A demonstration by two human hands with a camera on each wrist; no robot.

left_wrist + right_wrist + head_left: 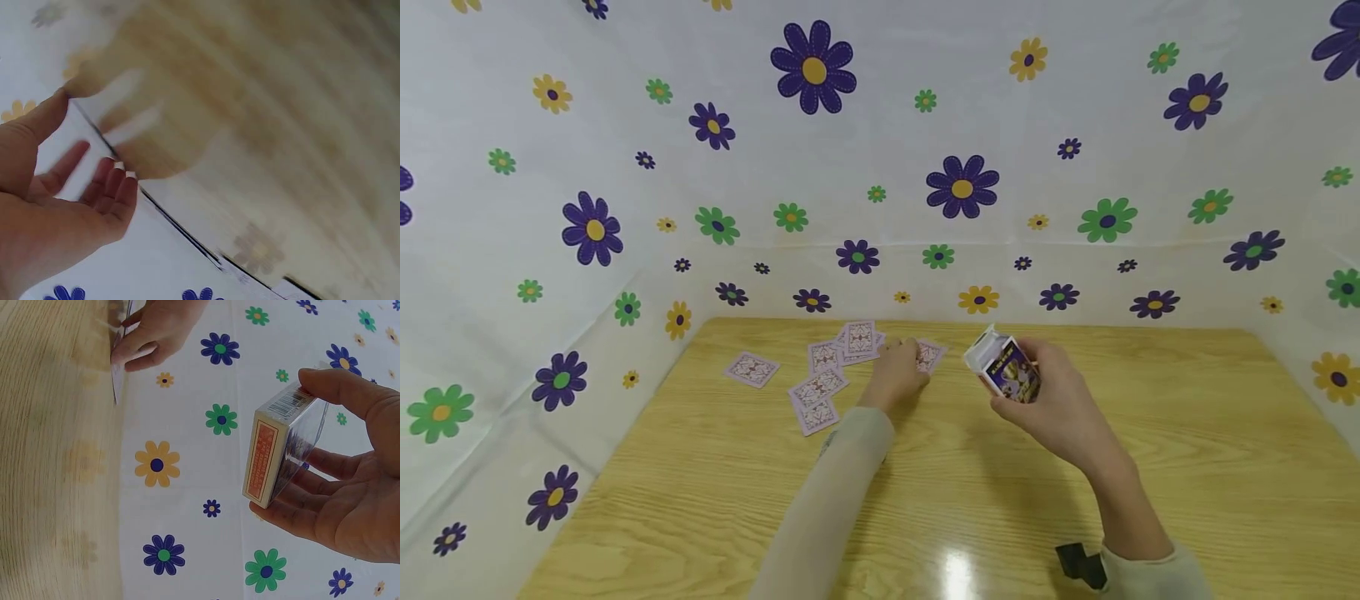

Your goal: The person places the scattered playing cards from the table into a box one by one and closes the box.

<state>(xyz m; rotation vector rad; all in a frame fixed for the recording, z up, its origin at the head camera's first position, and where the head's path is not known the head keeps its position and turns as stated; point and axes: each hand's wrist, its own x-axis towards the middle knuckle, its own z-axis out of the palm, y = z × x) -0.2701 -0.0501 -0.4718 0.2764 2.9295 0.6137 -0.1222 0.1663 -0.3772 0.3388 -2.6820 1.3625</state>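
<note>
Gripping a card box, right hand above wooden table, left hand touching a face-down card, left grip unclear.

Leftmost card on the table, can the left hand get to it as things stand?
Probably yes: the leftmost card lies flat and uncovered. Other cards lie between it and the left hand, but low enough that the hand could likely pass over them.
</note>
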